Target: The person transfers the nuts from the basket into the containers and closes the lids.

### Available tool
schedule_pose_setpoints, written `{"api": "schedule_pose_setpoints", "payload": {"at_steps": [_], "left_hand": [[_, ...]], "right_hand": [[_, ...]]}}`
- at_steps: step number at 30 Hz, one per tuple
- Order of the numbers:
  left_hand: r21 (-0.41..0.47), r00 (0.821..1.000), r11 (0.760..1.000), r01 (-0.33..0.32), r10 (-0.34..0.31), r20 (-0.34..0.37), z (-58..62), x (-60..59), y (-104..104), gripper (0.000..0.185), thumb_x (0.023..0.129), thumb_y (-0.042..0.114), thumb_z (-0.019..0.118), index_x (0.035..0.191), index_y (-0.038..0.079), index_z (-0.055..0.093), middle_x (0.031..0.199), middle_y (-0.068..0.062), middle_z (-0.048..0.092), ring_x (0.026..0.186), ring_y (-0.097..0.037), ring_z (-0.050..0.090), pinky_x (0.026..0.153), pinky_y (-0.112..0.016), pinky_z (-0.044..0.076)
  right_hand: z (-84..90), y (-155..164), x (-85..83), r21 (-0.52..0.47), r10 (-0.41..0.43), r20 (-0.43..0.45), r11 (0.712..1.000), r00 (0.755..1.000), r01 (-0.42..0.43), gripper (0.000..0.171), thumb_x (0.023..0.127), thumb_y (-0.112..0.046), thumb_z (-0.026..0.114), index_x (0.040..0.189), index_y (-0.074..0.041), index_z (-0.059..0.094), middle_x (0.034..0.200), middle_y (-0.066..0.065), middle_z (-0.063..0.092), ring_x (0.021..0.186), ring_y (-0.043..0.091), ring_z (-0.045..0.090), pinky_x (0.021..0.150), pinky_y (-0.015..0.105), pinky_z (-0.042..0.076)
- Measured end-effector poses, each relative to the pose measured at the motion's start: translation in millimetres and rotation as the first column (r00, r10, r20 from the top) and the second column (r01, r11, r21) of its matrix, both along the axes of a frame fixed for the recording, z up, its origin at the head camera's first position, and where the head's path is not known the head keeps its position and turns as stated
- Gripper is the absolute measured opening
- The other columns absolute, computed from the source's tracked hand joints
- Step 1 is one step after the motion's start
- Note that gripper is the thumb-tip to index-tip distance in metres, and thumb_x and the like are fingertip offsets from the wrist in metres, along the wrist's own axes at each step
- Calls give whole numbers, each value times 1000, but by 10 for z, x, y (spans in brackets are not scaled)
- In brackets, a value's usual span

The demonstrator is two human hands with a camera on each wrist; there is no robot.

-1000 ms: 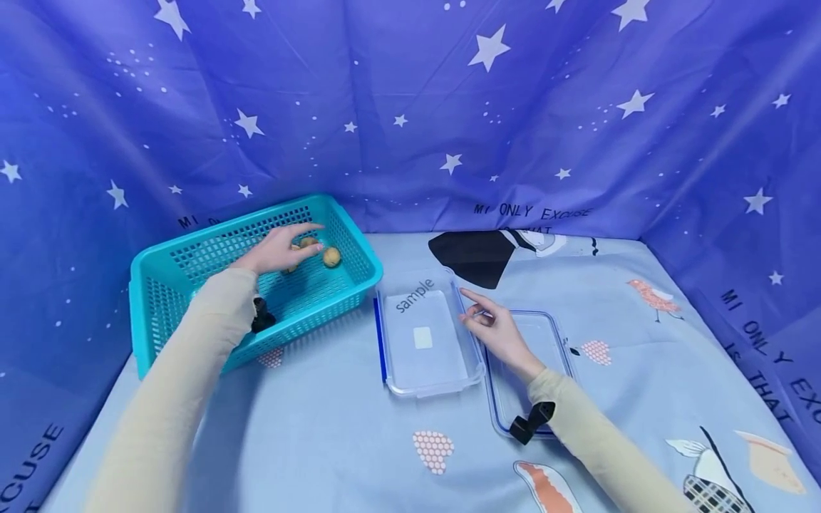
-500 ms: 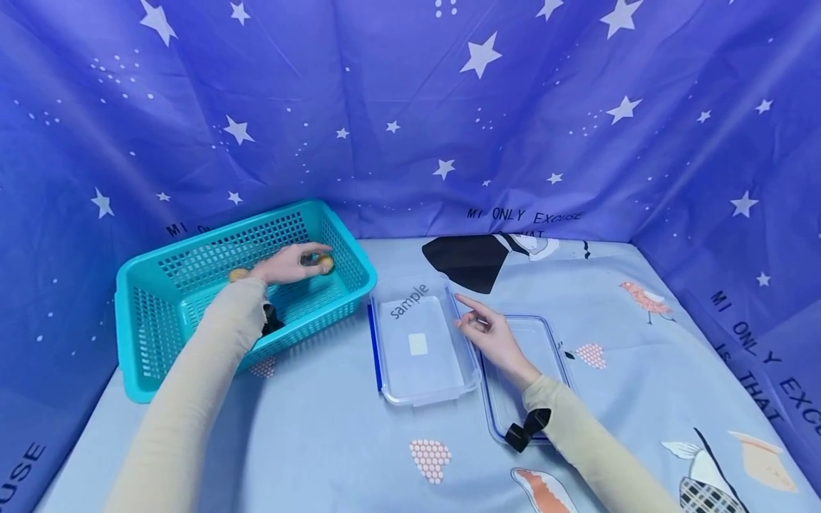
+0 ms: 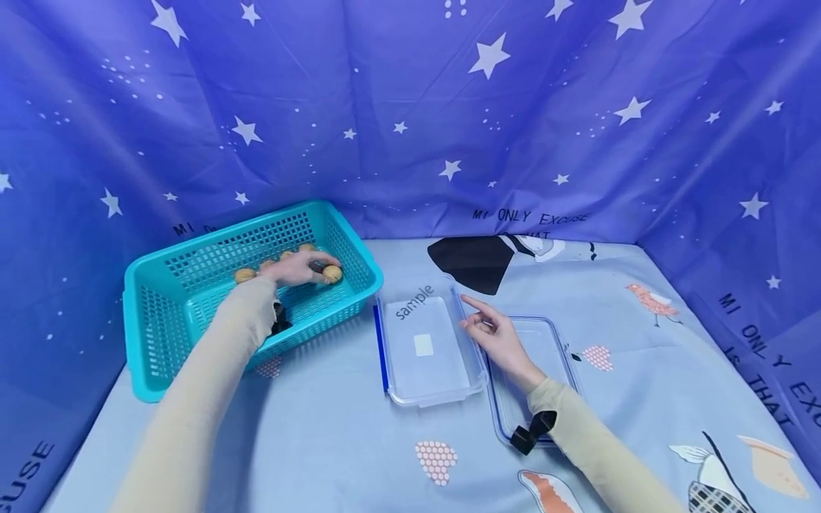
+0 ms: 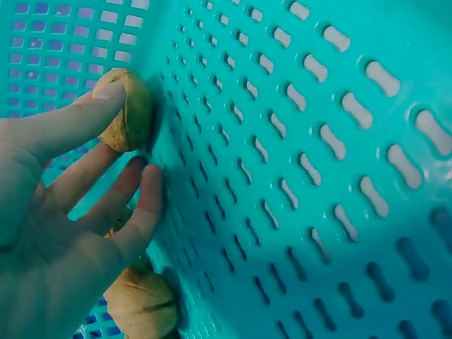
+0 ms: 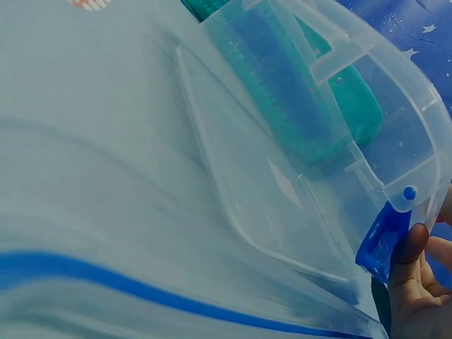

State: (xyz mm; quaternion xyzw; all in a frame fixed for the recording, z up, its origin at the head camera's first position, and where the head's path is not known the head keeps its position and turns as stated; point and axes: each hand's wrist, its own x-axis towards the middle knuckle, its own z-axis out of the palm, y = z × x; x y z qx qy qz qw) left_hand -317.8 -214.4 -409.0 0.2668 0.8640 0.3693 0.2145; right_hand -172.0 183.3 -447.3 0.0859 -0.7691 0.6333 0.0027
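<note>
My left hand (image 3: 306, 268) reaches into the teal basket (image 3: 160, 285), among several walnuts. In the left wrist view its fingers (image 4: 85, 120) lie nearly straight, the index tip resting on one walnut (image 4: 131, 113) against the basket wall, with another walnut (image 4: 141, 305) below the palm. In the head view that walnut (image 3: 332, 272) sits just beyond the fingertips. My right hand (image 3: 479, 318) rests at the right rim of an empty clear container (image 3: 426, 353), index finger extended. In the right wrist view a fingertip (image 5: 413, 244) touches the container's blue latch (image 5: 381, 247).
The container's clear lid (image 3: 551, 349) lies flat to its right, partly under my right forearm. Another walnut (image 3: 244, 275) lies at the basket's back left. Blue star-patterned cloth walls close in the back and both sides. A printed light-blue cloth (image 3: 359, 442) covers the table.
My left hand has moved right and lower inside the basket, onto the walnut by the right wall. My right hand has stayed at the container's rim.
</note>
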Motion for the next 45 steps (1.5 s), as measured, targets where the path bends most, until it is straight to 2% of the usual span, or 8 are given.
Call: {"api": "schedule_pose_setpoints", "payload": {"at_steps": [5,11,17,23,31,36,40,45], "left_hand": [[79,998,997,-21,16,67,20,-14,8,39,95,1,57,132,-7,50,128,-27,50,109,-38,50,88,-49,46],[236,982,967,-96,53,184,82,-40,-36,40,96,4,55,134,-6,47,131,-26,46,107,-36,51,95,-56,41],[226,978,961,-161,124,169,189,-39,-120,42,96,11,58,135,-1,49,135,-23,46,114,-33,51,99,-55,40],[276,962,930,-244,197,188,322,3,-194,46,98,18,60,138,1,48,135,-20,43,116,-33,52,100,-54,40],[267,966,934,-239,199,166,479,147,-58,41,98,14,58,136,2,51,131,-20,47,113,-31,54,96,-43,46],[274,972,936,-222,190,141,679,178,77,39,97,13,58,134,1,53,135,-16,44,114,-35,53,96,-45,46],[287,977,936,-205,180,112,799,185,136,42,97,21,60,135,2,53,137,-12,43,116,-33,52,99,-49,42],[356,975,908,-222,204,87,876,201,221,38,99,19,58,133,4,54,133,-10,52,114,-33,55,99,-46,42]], "right_hand": [[-48,2,31,23,1,7,1000,1000,-1,48,94,-4,62,140,0,49,88,7,57,59,5,46,55,17,41],[-86,-41,22,-1,-22,-6,1000,1000,22,47,93,-2,61,139,-1,50,86,5,58,57,4,44,52,16,37],[-90,-74,1,-17,-30,-33,999,999,29,45,93,-1,61,138,1,51,83,3,58,56,4,42,50,16,35],[-96,-80,-5,-13,-51,-31,999,998,51,44,93,0,61,136,-1,54,84,5,60,58,3,43,52,15,36],[68,-122,68,13,-60,-68,998,996,61,44,90,8,57,134,6,53,82,14,60,58,4,42,53,15,35],[260,-187,137,21,-57,-92,998,994,59,43,88,14,53,131,13,51,81,16,59,58,3,44,54,14,36],[275,-195,136,19,-63,-93,998,994,65,43,88,15,53,131,14,51,81,15,59,58,3,44,54,13,36],[257,-199,134,14,-75,-99,997,992,76,42,87,15,54,130,14,52,79,12,59,57,2,42,52,13,34]]}}
